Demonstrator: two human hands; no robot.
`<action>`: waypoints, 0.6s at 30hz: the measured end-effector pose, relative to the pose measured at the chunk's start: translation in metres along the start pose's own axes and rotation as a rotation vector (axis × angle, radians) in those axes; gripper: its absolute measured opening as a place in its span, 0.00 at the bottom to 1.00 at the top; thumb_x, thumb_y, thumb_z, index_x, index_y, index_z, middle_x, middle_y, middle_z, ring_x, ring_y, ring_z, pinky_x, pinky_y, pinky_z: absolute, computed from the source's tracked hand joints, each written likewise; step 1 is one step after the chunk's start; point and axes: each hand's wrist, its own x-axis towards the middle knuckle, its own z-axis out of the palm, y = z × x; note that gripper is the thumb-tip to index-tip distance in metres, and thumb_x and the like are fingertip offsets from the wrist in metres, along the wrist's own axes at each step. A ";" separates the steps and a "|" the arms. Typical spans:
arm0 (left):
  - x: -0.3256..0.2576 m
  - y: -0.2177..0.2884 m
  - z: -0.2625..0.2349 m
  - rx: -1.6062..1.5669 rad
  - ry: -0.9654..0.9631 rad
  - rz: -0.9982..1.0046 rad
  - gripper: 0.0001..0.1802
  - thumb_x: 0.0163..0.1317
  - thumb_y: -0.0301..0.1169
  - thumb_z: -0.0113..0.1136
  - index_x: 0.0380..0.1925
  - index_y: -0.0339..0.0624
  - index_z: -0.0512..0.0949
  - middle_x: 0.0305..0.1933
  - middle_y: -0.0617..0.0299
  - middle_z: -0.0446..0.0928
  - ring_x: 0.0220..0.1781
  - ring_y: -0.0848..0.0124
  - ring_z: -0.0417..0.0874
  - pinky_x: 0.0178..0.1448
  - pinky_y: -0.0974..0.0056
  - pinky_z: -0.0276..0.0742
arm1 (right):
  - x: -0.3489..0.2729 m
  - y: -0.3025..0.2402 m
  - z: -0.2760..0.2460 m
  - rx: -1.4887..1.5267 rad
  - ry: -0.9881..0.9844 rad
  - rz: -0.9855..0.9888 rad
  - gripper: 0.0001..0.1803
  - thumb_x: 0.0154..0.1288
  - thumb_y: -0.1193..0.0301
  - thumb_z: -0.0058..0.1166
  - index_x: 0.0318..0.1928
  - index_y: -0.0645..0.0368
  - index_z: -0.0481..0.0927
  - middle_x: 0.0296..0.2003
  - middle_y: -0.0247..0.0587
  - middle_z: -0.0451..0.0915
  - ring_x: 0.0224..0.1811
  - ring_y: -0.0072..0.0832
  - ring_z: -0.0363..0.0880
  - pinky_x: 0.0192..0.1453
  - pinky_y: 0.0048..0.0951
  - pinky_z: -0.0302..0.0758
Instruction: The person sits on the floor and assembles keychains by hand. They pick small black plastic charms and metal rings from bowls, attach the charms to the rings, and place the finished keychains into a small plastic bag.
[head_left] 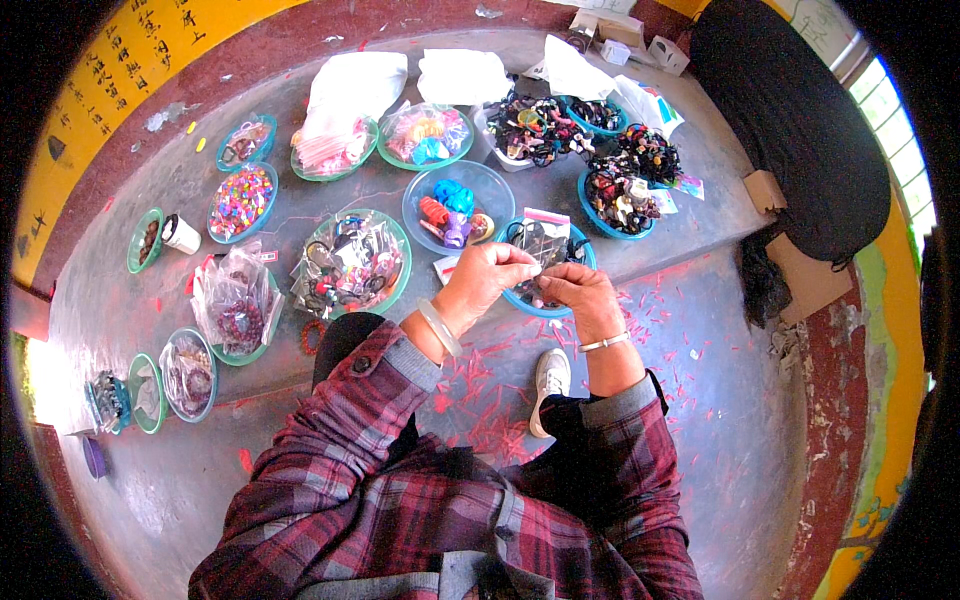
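Note:
My left hand (480,283) and my right hand (587,297) meet in front of me, fingertips pinched close together. Whatever lies between them is small and mostly hidden by the fingers. Just beyond the fingertips is a clear plastic bag (543,236) with a pink top strip and dark items inside; whether my fingers touch it I cannot tell. Below my hands stands a blue basin (548,311) with dark hair ties. A pale bangle (440,328) circles my left wrist, a thin bracelet (604,342) my right.
Beyond my hands, a wide blue bowl (420,192) holds colourful coils. A green basin (404,270) of bagged accessories stands left of it. Bowls of beads (243,203) and dark hair ties (615,205) spread around. Red scraps (480,400) litter the floor; a black-covered object (790,130) stands right.

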 end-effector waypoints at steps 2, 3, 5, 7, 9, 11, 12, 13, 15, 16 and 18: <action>-0.001 0.004 0.004 -0.043 -0.018 0.013 0.10 0.52 0.31 0.61 0.32 0.37 0.78 0.31 0.66 0.76 0.33 0.80 0.73 0.37 0.75 0.68 | 0.001 0.002 -0.003 -0.017 0.015 0.004 0.07 0.50 0.75 0.60 0.32 0.64 0.80 0.25 0.32 0.77 0.25 0.18 0.72 0.30 0.18 0.68; -0.001 0.004 0.003 -0.069 -0.010 0.013 0.10 0.53 0.31 0.60 0.32 0.37 0.78 0.32 0.66 0.76 0.34 0.79 0.74 0.39 0.75 0.68 | 0.001 0.003 -0.003 -0.017 0.006 -0.007 0.07 0.50 0.76 0.60 0.32 0.64 0.80 0.25 0.32 0.77 0.25 0.18 0.72 0.30 0.18 0.68; -0.001 0.002 0.002 -0.122 0.005 0.012 0.10 0.54 0.31 0.59 0.33 0.36 0.78 0.34 0.64 0.77 0.36 0.78 0.75 0.42 0.74 0.69 | 0.001 0.005 -0.003 -0.018 -0.012 -0.028 0.07 0.49 0.77 0.59 0.32 0.64 0.80 0.25 0.32 0.77 0.26 0.19 0.73 0.31 0.19 0.69; 0.004 -0.005 -0.001 -0.114 0.005 0.059 0.10 0.56 0.30 0.57 0.34 0.36 0.78 0.34 0.63 0.77 0.37 0.77 0.76 0.43 0.73 0.69 | 0.003 0.008 -0.003 -0.052 -0.028 -0.033 0.07 0.48 0.77 0.59 0.31 0.64 0.80 0.25 0.32 0.77 0.27 0.19 0.73 0.32 0.19 0.69; 0.006 -0.009 -0.003 -0.107 0.003 0.081 0.10 0.57 0.29 0.55 0.35 0.35 0.78 0.35 0.61 0.78 0.37 0.76 0.76 0.43 0.73 0.70 | 0.004 0.009 -0.003 -0.072 -0.037 -0.028 0.07 0.48 0.78 0.59 0.31 0.64 0.80 0.25 0.32 0.77 0.27 0.19 0.73 0.33 0.19 0.69; 0.006 -0.010 -0.005 -0.101 -0.001 0.079 0.10 0.58 0.29 0.54 0.36 0.34 0.78 0.35 0.60 0.78 0.37 0.75 0.77 0.43 0.72 0.70 | 0.005 0.009 -0.003 -0.079 -0.041 -0.014 0.07 0.48 0.78 0.59 0.31 0.64 0.80 0.26 0.32 0.77 0.28 0.18 0.73 0.34 0.18 0.69; 0.006 -0.010 -0.004 -0.109 0.007 0.067 0.09 0.57 0.28 0.54 0.35 0.34 0.78 0.35 0.60 0.78 0.37 0.75 0.77 0.43 0.72 0.71 | 0.005 0.009 -0.003 -0.061 -0.061 -0.006 0.07 0.48 0.78 0.59 0.31 0.64 0.80 0.26 0.31 0.77 0.28 0.18 0.73 0.34 0.18 0.69; 0.006 -0.008 -0.003 -0.117 0.015 0.054 0.09 0.57 0.28 0.55 0.35 0.34 0.78 0.34 0.60 0.78 0.37 0.75 0.77 0.43 0.72 0.71 | 0.005 0.008 -0.004 -0.042 -0.082 0.002 0.07 0.48 0.78 0.59 0.31 0.64 0.80 0.26 0.31 0.77 0.28 0.18 0.73 0.34 0.19 0.69; 0.005 -0.008 -0.003 -0.124 0.030 0.049 0.09 0.57 0.28 0.55 0.34 0.34 0.78 0.34 0.60 0.78 0.36 0.75 0.77 0.42 0.72 0.71 | 0.005 0.007 -0.003 -0.028 -0.104 0.002 0.07 0.48 0.78 0.59 0.31 0.64 0.80 0.26 0.31 0.77 0.28 0.18 0.72 0.34 0.19 0.69; 0.005 -0.009 -0.003 -0.123 0.036 0.056 0.09 0.56 0.28 0.56 0.34 0.34 0.78 0.33 0.60 0.78 0.35 0.75 0.77 0.42 0.72 0.71 | 0.006 0.006 -0.002 -0.033 -0.106 -0.008 0.07 0.48 0.78 0.59 0.31 0.64 0.80 0.25 0.30 0.77 0.28 0.18 0.72 0.34 0.19 0.69; 0.005 -0.009 -0.004 -0.133 0.052 0.045 0.08 0.56 0.28 0.56 0.33 0.34 0.78 0.33 0.60 0.78 0.35 0.76 0.77 0.41 0.72 0.72 | 0.005 0.005 0.000 -0.056 -0.106 -0.019 0.07 0.48 0.77 0.59 0.30 0.64 0.80 0.25 0.30 0.77 0.28 0.18 0.72 0.34 0.18 0.68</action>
